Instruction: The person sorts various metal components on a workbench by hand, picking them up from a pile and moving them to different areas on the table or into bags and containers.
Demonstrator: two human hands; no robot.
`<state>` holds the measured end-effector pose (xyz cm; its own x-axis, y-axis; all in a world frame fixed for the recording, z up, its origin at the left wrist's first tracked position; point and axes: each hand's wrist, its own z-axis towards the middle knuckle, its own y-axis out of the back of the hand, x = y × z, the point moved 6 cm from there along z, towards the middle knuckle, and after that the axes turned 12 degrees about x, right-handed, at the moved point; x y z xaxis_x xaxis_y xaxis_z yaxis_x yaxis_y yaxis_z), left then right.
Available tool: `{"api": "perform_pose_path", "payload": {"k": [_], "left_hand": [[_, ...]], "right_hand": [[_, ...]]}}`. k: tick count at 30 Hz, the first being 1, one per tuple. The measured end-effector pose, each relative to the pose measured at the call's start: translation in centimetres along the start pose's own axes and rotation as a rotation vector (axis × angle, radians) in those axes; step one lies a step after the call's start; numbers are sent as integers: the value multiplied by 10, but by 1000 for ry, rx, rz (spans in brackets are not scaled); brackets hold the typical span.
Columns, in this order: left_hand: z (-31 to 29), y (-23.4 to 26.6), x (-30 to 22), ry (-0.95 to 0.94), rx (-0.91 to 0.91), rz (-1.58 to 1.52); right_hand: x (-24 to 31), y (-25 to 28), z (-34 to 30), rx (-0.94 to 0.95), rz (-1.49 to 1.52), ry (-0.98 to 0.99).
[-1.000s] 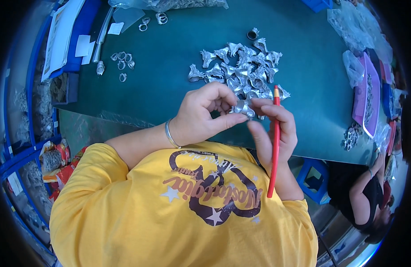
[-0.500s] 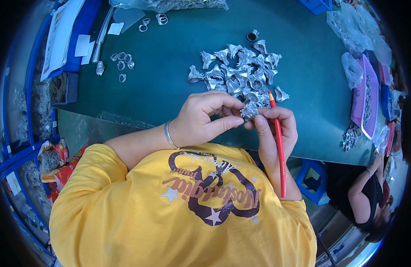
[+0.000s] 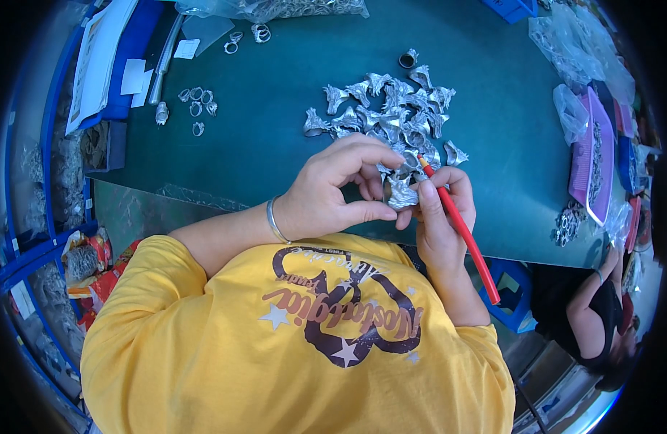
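A chunky silver-coloured metal ring [image 3: 401, 194] with a sculpted, ridged face is up between my hands, just in front of the pile. My right hand [image 3: 443, 210] pinches it at its right side with the thumb and fingers. Tucked in that same hand is a red pencil [image 3: 468, 242], slanting down to the right with its pale tip at the top. My left hand [image 3: 337, 184] curves round the ring's left side, forefinger and thumb apart, their tips close to it; contact there is hard to make out. A heap of similar rings [image 3: 391, 116] lies beyond my hands.
Smaller rings [image 3: 196, 94] lie on the green table [image 3: 268, 94] to the left, near a metal rod [image 3: 160, 72]. Right: a purple basket [image 3: 583, 155] and plastic bags [image 3: 565, 43]. A person [image 3: 593, 311] sits by a blue stool [image 3: 508, 289].
The ring has turned in my fingers and come slightly nearer to me. The red pencil has swung from nearly upright to a slant. My left forefinger has lifted away from the thumb.
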<state>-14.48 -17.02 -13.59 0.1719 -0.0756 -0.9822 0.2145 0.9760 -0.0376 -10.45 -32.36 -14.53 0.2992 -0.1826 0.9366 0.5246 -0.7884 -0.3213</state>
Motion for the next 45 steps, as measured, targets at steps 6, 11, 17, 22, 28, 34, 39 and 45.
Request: {"api": "perform_pose_path", "payload": {"k": [6,11,17,22,28,34,39,45], "left_hand": [[1,-4,-4,-43,120,172],[2,-4,-3,-13,88,138],[3,-3,-6,66,130,233],[7,7,-16,32,67,293],[48,62,-90,-598,-84,696],[112,167,-164,-760,-639,1247],[172,201,-143,-386,-420,1619],[211,222,-149,-94,-313,1474]], "right_hand": [[-3,-3,1,21,22,-88],[-3,-2,2,38,-15,-148],[-4,0,1,3,-88,-106],[0,-2,6,-25,-74,1],[1,7,-2,-57,-71,62],[1,6,-2,-47,-103,55],[3,8,-3,-44,-99,82],[6,9,-3,-73,-120,83]]}}
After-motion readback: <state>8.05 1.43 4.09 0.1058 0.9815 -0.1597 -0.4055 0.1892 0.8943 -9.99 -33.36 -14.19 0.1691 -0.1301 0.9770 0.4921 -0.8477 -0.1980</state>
